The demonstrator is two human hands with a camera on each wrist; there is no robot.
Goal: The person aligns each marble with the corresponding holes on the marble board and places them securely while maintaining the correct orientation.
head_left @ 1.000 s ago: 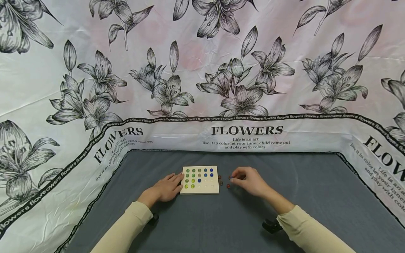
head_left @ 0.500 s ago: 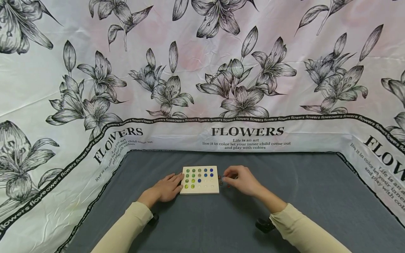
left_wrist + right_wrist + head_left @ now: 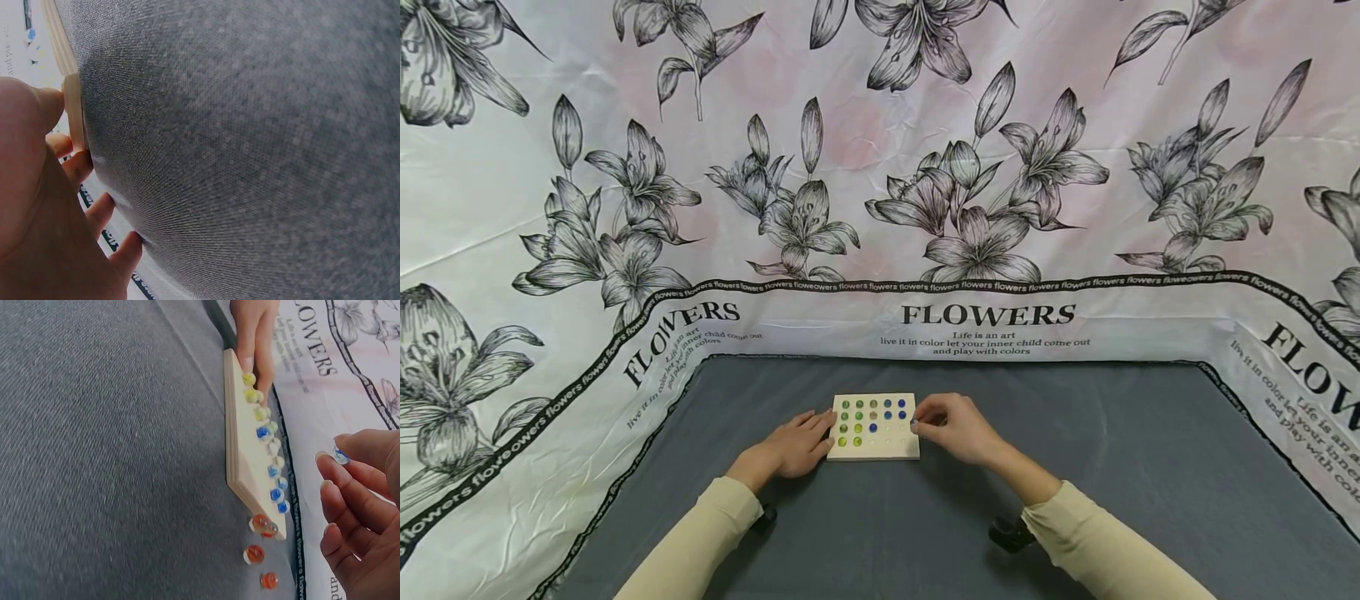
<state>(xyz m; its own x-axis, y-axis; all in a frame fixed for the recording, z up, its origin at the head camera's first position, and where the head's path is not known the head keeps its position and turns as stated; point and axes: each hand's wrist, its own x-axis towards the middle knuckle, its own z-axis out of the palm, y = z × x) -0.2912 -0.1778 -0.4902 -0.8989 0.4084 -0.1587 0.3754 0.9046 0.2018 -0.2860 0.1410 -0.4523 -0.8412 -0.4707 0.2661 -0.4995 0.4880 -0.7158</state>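
Observation:
A pale wooden board (image 3: 889,452) with rows of small hollows lies on the grey cloth. Green and yellow marbles (image 3: 858,429) fill its left side, with several blue marbles (image 3: 887,415) at the upper right; hollows at the lower right are bare. My left hand (image 3: 793,446) rests against the board's left edge, fingers spread and mostly straight, thumb at the edge. Between thumb and fingertips, my right hand (image 3: 958,429) pinches a clear marble with a blue swirl (image 3: 340,455), over the board's right edge. The right wrist view shows this marble raised above the board.
Several red-orange marbles (image 3: 254,554) lie on the cloth just off the board's right end, hidden behind the right hand in the head view. A white flower-printed sheet (image 3: 985,337) rises behind the grey cloth (image 3: 865,533).
My right hand has moved left with the pinched marble, from beyond the loose red marbles to the board's right edge. The left hand and the board have stayed still.

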